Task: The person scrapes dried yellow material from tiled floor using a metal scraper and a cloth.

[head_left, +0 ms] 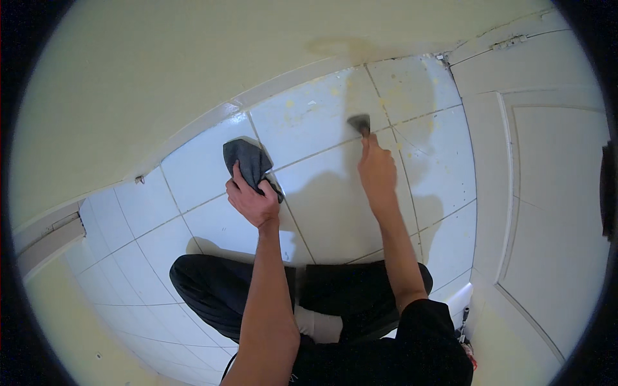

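My left hand (253,202) is closed on a dark grey cloth (248,159), which lies bunched on the white floor tiles (328,219). In my right hand (378,172) is a scraper (360,123) with a flared, flat blade. Its handle is mostly hidden in my fist. The blade is over the tiles near a grout line; whether it touches them I cannot tell. Yellowish spots (290,103) and small pale flecks mark the tiles between the scraper and the wall.
A cream wall (193,71) with a low skirting (290,78) runs along the far side. On the right stands a pale panelled door (553,161). My folded legs (219,286) in black trousers rest close behind my hands. A dark-handled object (463,321) lies by the lower right wall.
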Action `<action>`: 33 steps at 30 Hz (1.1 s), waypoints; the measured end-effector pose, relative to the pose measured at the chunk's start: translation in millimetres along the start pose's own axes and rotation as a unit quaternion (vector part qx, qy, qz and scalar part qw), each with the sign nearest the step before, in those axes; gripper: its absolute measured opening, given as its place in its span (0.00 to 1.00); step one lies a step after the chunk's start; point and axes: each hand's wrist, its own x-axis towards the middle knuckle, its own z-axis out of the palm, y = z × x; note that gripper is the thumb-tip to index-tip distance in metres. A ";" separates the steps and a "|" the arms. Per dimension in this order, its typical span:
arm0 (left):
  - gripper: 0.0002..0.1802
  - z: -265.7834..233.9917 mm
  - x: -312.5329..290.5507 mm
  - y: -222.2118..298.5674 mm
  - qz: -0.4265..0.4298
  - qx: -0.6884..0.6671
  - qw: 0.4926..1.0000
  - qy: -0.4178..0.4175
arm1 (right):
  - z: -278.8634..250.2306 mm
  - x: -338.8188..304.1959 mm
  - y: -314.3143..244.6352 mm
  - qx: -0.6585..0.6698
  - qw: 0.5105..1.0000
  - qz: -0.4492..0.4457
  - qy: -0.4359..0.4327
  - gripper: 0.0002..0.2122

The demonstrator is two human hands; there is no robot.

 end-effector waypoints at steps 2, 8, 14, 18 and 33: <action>0.39 -4.8 0.7 -2.7 0.003 0.004 1.000 -0.002 | 2.8 -7.3 4.5 -0.001 1.000 -0.020 -0.008 0.14; 0.38 -7.0 1.2 1.3 0.002 0.001 1.000 -0.018 | 6.9 -8.7 1.7 -0.011 0.999 -0.036 0.014 0.16; 0.38 -9.4 2.9 1.6 -0.010 0.004 1.000 -0.028 | 7.0 -8.7 -1.6 -0.015 0.999 -0.025 0.019 0.16; 0.39 -1.6 0.7 1.3 0.001 0.005 1.000 -0.002 | 0.4 -6.1 0.3 -0.010 0.999 -0.028 0.017 0.15; 0.39 -7.9 3.5 1.2 0.000 0.009 1.000 -0.021 | 13.0 -3.3 -11.7 -0.031 0.999 -0.032 0.024 0.16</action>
